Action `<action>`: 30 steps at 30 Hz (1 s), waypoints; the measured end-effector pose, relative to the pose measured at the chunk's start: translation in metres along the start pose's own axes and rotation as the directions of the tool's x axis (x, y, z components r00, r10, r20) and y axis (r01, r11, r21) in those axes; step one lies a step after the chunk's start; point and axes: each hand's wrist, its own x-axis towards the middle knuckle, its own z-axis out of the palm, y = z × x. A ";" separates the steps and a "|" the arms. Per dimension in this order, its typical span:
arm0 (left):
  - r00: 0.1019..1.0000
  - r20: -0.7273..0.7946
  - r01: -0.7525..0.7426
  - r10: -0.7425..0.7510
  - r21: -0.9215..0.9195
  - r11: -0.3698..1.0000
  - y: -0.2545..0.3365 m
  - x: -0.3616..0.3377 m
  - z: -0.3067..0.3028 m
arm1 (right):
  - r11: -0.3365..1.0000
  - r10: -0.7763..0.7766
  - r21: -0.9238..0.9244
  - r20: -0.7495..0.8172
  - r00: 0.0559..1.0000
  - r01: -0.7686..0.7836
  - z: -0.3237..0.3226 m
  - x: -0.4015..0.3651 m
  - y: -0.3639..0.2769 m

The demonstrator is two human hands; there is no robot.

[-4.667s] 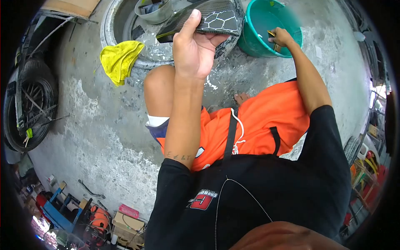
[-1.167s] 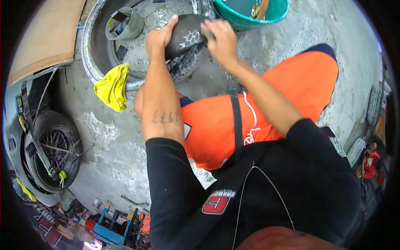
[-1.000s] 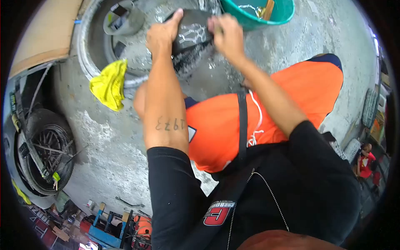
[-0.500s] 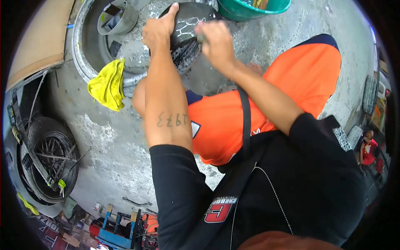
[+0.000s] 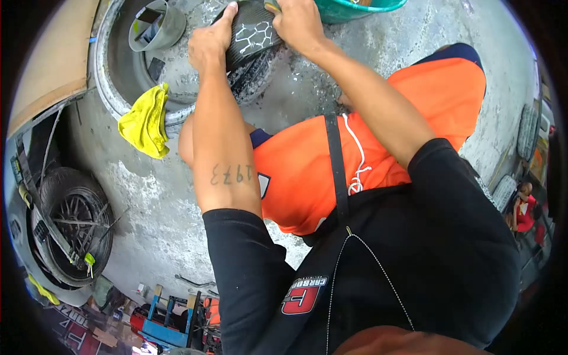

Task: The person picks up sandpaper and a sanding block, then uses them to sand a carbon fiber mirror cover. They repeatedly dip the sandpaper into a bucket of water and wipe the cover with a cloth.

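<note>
My left hand (image 5: 211, 44) grips the left edge of a black curved panel (image 5: 251, 41) with a woven-looking surface, its thumb stretched along the top. White wet lines run over the panel's face. At the panel's far right edge, my right hand (image 5: 299, 25) is closed round a small yellowish-green piece (image 5: 272, 6), mostly hidden by the fingers; I cannot tell what it is. Below the panel lies a dark, wet area. Left of my left hand, a grey bucket (image 5: 171, 29) with small items stands inside a large round grey ring (image 5: 103, 71).
A yellow cloth (image 5: 145, 123) hangs over the ring's near edge. Beyond my right hand is a green basin (image 5: 349, 13). On the left is a vehicle wheel (image 5: 77, 222). Tools and a blue frame (image 5: 165, 331) lie bottom left. A person in red (image 5: 523, 210) is far right.
My right hand has moved up and away across the panel to its far edge. The panel sits at a different tilt, and the whole view has shifted slightly.
</note>
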 end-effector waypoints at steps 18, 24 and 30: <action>0.999 0.039 0.005 -0.005 0.000 1.000 -0.003 0.005 0.001 | 0.967 -0.224 -0.137 -0.066 0.972 0.213 -0.013 -0.011 -0.001; 1.000 -0.004 0.003 -0.003 0.003 1.000 -0.002 0.008 -0.001 | 0.934 -0.356 -0.008 -0.138 0.924 0.358 -0.013 -0.064 0.000; 0.999 0.038 -0.018 0.020 -0.036 0.999 -0.009 0.007 0.002 | 0.976 -0.211 -0.094 -0.159 0.964 0.198 0.000 -0.024 0.007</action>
